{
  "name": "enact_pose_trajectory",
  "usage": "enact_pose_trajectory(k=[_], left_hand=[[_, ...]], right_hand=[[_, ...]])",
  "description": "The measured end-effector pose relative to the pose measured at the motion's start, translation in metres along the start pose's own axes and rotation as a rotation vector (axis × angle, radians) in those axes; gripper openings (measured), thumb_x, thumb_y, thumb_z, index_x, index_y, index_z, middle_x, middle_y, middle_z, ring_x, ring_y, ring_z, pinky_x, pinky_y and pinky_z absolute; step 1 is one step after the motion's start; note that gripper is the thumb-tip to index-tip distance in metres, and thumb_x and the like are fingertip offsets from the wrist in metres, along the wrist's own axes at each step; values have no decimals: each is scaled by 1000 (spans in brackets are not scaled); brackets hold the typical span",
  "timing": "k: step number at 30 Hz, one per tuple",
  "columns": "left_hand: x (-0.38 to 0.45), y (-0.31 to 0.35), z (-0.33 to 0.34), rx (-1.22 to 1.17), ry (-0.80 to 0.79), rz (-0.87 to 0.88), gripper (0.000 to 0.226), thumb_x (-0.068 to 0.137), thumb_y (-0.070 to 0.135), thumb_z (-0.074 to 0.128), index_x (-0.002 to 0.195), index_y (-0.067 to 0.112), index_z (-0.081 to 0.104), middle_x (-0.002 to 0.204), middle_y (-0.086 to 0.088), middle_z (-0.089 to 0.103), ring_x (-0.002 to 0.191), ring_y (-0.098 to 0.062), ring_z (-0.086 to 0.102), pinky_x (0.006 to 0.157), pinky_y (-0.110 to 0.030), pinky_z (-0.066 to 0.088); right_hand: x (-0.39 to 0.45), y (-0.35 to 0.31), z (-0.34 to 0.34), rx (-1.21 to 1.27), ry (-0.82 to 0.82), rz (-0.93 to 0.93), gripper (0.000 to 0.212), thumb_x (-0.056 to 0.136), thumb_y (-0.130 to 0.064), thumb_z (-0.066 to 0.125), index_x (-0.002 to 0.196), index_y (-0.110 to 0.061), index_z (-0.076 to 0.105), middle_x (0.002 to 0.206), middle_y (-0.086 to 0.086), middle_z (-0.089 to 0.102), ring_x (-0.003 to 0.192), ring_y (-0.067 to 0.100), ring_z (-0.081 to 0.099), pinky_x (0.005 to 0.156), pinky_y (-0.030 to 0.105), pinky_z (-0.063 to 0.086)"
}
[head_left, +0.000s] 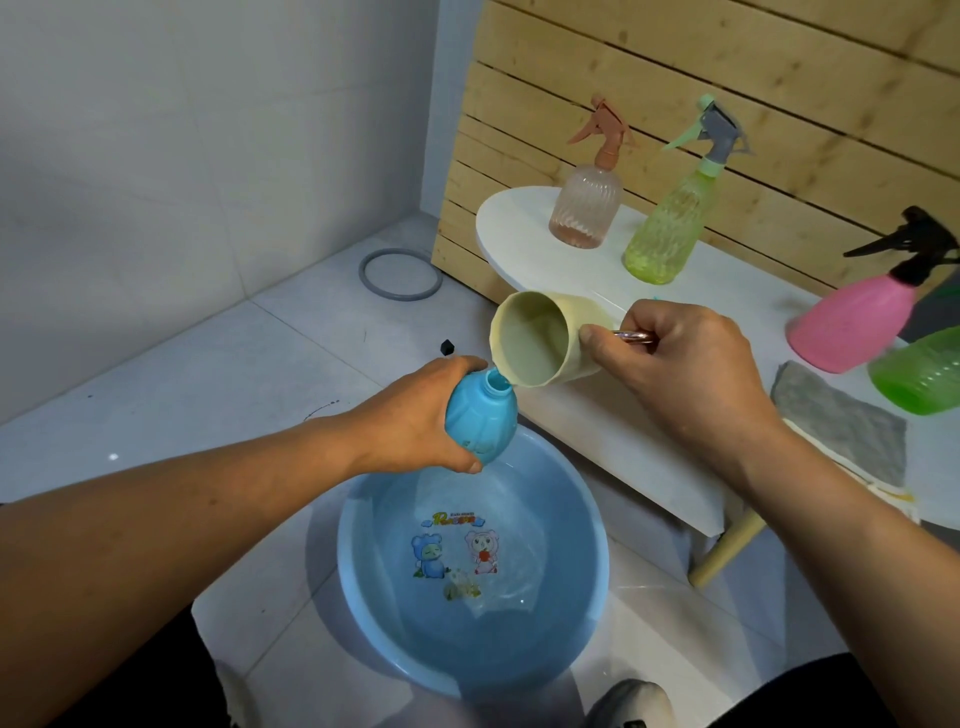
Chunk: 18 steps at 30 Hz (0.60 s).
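Over the round blue plastic basin (344, 551), your left fingers (457, 366) hold the small blue plastic bottle (480, 423), right fingers (605, 345) tipping the nearly emptied beige plastic cup (530, 338).

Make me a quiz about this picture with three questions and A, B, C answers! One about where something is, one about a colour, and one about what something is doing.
1. Where is the basin? A on the table; B under the bottle; C on the wall.
2. What colour is the bottle in the left hand? A blue; B pink; C green.
3. How is the cup in the right hand? A upright; B upside down; C tipped toward the bottle's mouth.
Answers: 1 B, the basin lies right below the held bottle. 2 A, its body is light blue. 3 C, the cup's rim leans down at the bottle's opening.
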<state>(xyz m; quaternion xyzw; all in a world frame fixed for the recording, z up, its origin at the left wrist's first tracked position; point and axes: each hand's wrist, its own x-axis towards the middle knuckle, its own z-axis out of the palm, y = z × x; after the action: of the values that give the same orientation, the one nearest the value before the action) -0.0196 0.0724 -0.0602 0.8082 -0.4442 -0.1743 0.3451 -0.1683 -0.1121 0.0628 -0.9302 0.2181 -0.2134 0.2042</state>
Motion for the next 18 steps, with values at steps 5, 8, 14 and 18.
enact_pose_trajectory(k=[5, 8, 14, 18], left_hand=[[1, -1, 2, 11, 6, -8, 98, 65, 39, 95, 145, 31, 39, 132, 9, 48, 113, -9, 54, 89, -22, 49], [2, -2, 2, 9, 9, -12, 97, 64, 38, 96, 143, 31, 40, 131, 9, 48, 112, -9, 54, 88, -21, 49], [2, -3, 3, 11, 7, -12, 96, 63, 39, 96, 141, 30, 41, 129, 9, 49, 112, -10, 55, 86, -22, 50], [2, -3, 4, 11, 4, -16, 97, 63, 40, 96, 142, 30, 40, 129, 8, 49, 111, -10, 55, 88, -24, 51]], right_hand=[[0, 1, 0, -5, 11, -19, 45, 89, -47, 68, 57, -20, 50, 54, -5, 48, 58, 14, 45, 57, 34, 30], [0, 2, 0, -13, 18, -27, 45, 89, -47, 68, 58, -20, 50, 54, -5, 48, 58, 14, 45, 56, 33, 30], [-1, 1, 1, -27, 20, -43, 45, 89, -48, 68, 57, -22, 49, 56, -6, 49, 59, 11, 46, 55, 32, 31], [-2, 0, 2, -48, 24, -63, 45, 89, -48, 67, 57, -23, 47, 57, -5, 49, 59, 12, 46, 55, 33, 32]])
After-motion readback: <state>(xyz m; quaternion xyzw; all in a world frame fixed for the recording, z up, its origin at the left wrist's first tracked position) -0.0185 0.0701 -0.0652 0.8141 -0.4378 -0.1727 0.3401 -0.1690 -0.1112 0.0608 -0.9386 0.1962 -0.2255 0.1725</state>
